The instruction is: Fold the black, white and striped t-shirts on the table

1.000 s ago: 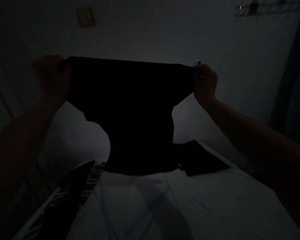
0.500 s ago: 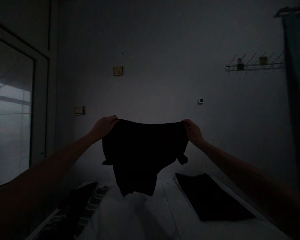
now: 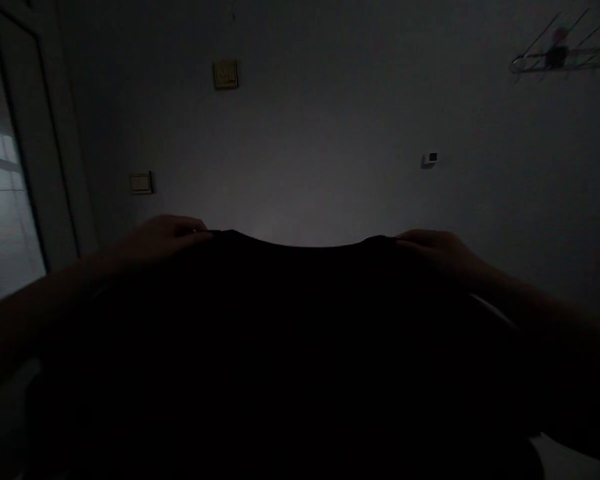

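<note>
A black shirt (image 3: 300, 347) hangs spread out in front of me and fills the lower half of the head view. Its neckline dips in a shallow curve between the two shoulders. At the left shoulder, my left hand (image 3: 167, 235) is closed, pinching the cloth between thumb and fingers. My right hand (image 3: 435, 248) grips the opposite shoulder in the same way, at about equal height. The cloth is so dark that its folds cannot be made out, and it hides most of what lies behind and below it.
Behind the shirt stands a pale wall (image 3: 325, 147) with two switch plates (image 3: 225, 75) and a small white device (image 3: 431, 158). A wire hook rack (image 3: 560, 59) is fixed at upper right. On the left is a framed glass pane (image 3: 3, 193). The room is dim.
Both hands have drawn the shirt much closer and moved farther apart, so it now looks larger and covers the bed. The view has tilted down and come nearer the wall.
</note>
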Motion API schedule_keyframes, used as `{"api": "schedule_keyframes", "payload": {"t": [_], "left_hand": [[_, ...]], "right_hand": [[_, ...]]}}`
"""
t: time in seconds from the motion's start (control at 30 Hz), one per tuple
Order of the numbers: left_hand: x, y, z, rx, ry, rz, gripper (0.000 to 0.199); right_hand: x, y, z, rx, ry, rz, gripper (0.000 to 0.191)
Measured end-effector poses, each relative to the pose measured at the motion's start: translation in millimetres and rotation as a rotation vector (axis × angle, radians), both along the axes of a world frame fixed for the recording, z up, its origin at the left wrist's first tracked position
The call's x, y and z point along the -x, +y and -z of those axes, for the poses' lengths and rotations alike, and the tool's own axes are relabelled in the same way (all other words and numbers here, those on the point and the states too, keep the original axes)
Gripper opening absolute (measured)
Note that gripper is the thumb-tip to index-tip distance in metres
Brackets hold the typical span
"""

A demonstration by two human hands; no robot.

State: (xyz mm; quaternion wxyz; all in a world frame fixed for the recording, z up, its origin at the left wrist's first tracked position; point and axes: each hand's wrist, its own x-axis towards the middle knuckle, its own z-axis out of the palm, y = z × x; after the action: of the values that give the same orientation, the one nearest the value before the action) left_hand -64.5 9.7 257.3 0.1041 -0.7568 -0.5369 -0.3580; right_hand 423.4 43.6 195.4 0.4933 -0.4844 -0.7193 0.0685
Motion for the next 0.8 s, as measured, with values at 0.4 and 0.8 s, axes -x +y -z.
{"api": "schedule_keyframes", "payload": {"t": [0.4,0.8], "left_hand": [[23.1,213.1,310.5,0.513,0.243,-0.023,0.027],[8.4,245.4,416.2,0.581,0.232,-0.218,0.026]], "right_hand": [[46.3,185.5,315.3,0.301,-0.34,0.095,0.021],[46.3,223.6,385.4,0.365,-0.472,0.162,0.017]]}}
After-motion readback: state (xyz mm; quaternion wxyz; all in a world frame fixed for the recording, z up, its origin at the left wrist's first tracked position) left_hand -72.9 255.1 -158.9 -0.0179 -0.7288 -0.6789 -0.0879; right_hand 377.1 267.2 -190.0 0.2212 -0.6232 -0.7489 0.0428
